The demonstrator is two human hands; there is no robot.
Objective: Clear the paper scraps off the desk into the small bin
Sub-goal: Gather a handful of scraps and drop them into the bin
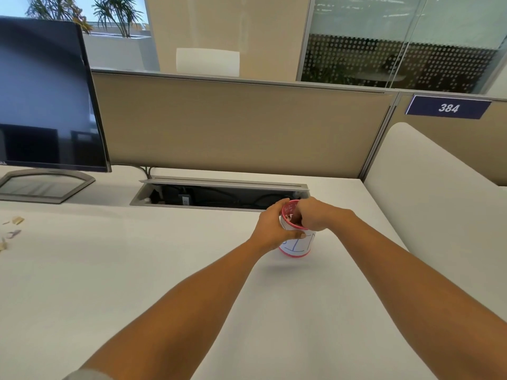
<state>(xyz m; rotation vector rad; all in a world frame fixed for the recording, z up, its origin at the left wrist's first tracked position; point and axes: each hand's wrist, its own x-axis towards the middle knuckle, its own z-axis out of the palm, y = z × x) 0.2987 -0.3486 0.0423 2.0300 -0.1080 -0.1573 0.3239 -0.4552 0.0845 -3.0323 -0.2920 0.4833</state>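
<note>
The small bin (297, 246) is a pink cup with a white label wrapped around it, standing on the white desk (137, 270) right of centre. My left hand (273, 226) grips its side. My right hand (312, 215) hangs over the rim with its fingertips dipped into the opening; whether they hold a scrap is hidden. Some scraps show inside the bin. Several paper scraps (13, 229) lie at the desk's far left edge, far from both hands.
A dark monitor (46, 100) on a grey stand (44, 185) fills the back left. An open cable tray (219, 194) runs just behind the bin. A beige partition (241, 124) backs the desk, and a white curved panel (439, 193) bounds the right side.
</note>
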